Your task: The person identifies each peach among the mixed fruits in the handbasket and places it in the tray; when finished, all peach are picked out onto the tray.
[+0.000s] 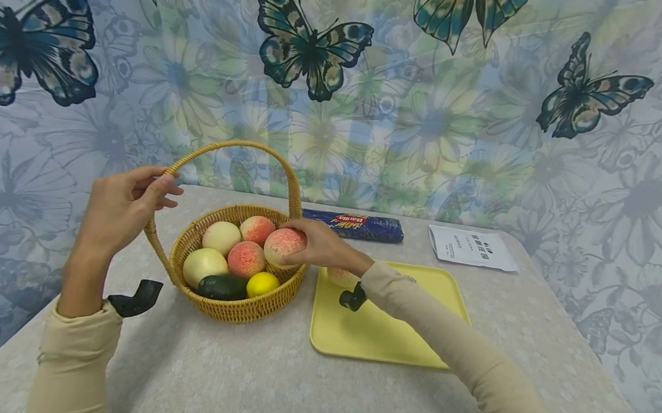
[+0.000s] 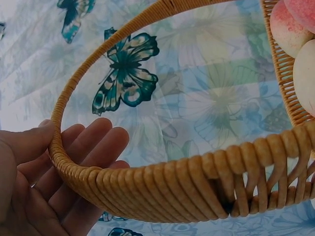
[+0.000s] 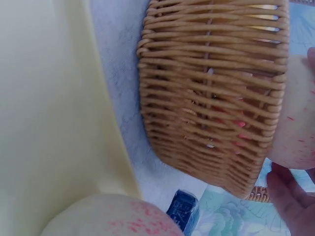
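A wicker basket (image 1: 238,310) with a tall hoop handle (image 1: 234,145) stands on the table and holds several fruits. Among them are pale and pink peaches, a lemon (image 1: 262,283) and a dark green avocado (image 1: 222,286). My left hand (image 1: 168,190) holds the handle's left side, thumb in front and fingers (image 2: 93,147) behind the handle (image 2: 147,187). My right hand (image 1: 306,245) grips a pink peach (image 1: 282,244) just above the basket's right rim. In the right wrist view this peach (image 3: 295,123) shows beside the basket wall (image 3: 211,98). Another peach (image 1: 339,276) lies on the yellow tray (image 1: 392,332), partly hidden by my wrist.
A blue pasta box (image 1: 358,226) lies behind the basket by the butterfly-print backdrop. A white printed sheet (image 1: 470,246) lies at the back right. The tray sits right of the basket, and its peach (image 3: 113,216) is near the tray's far-left corner.
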Available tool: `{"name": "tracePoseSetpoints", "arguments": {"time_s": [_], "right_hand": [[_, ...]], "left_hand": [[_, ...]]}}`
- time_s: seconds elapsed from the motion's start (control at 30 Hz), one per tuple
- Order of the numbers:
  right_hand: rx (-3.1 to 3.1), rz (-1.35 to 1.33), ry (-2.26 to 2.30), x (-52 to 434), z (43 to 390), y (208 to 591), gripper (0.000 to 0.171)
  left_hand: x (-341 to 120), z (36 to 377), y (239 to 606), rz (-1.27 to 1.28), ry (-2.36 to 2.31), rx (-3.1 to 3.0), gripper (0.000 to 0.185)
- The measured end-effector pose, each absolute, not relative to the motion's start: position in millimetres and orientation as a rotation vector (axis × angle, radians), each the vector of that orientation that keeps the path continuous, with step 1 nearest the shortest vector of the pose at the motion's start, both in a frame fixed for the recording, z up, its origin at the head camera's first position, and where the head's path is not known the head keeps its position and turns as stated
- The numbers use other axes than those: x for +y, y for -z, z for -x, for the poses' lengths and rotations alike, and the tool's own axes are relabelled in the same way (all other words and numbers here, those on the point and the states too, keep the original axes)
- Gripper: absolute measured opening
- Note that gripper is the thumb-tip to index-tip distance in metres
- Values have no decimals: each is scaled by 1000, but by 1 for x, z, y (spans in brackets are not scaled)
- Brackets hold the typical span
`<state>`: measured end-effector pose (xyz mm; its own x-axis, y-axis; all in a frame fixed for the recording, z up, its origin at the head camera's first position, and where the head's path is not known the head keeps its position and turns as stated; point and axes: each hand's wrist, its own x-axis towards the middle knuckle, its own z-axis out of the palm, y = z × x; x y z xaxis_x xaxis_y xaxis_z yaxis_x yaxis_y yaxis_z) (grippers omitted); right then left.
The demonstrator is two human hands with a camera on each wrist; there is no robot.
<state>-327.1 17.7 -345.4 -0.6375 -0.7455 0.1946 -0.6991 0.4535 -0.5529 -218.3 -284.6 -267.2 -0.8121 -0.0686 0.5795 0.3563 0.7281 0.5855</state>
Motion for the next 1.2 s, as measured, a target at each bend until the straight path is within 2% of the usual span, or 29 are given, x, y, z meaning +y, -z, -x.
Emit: {"name": "tracePoseSetpoints", "arguments": {"time_s": [0.33, 0.57, 0.87, 1.2], "right_hand": [[2512, 1305, 1081, 24, 320, 340, 60], [2527, 1166, 1149, 30, 315, 338, 72], [2508, 1113, 1267, 43, 314, 340, 67], [2469, 1080, 1290, 61, 311, 342, 75]], "left_hand": [[-284, 219, 268, 207, 945, -2356, 38], [-284, 218, 267, 196, 949, -2357, 38], [-283, 219, 266, 207, 958, -2352, 38], [-283, 218, 266, 205, 943, -2356, 39]]}}
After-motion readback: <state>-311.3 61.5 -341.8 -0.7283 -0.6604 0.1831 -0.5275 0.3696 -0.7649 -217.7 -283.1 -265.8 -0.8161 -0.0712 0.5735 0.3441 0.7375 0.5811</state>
